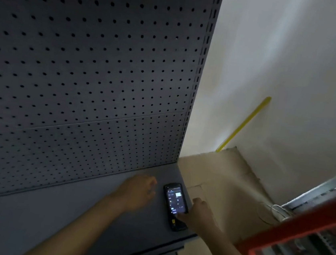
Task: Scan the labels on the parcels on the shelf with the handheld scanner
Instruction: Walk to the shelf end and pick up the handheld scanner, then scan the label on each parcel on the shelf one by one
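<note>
Where the grey shelf (47,224) meets its right-hand end, we see the handheld scanner (175,207) lying flat, screen up and lit, close to the front corner. Its screen text is too blurred for us to read.

Our right hand (199,213) rests at the lower right edge of the scanner, with the fingertips (182,215) touching the device near the bottom of the screen. We cannot tell whether its grip is pinching the casing or only pressing on it; the fingers are curled and motion-blurred.

Our left hand (137,193) sits on or just above the shelf, just beside the scanner's left side but apart from it. Its grip is loosely curled and holds nothing.

Behind the shelf rises a dark perforated back panel (86,65), bounded on the right by a slotted upright (201,68). To the right of the shelf end lies flattened brown cardboard (219,185), and a yellow strip (245,123) leans along the white wall (295,68) above it. An orange-red metal frame (302,226) crosses the lower right corner.
</note>
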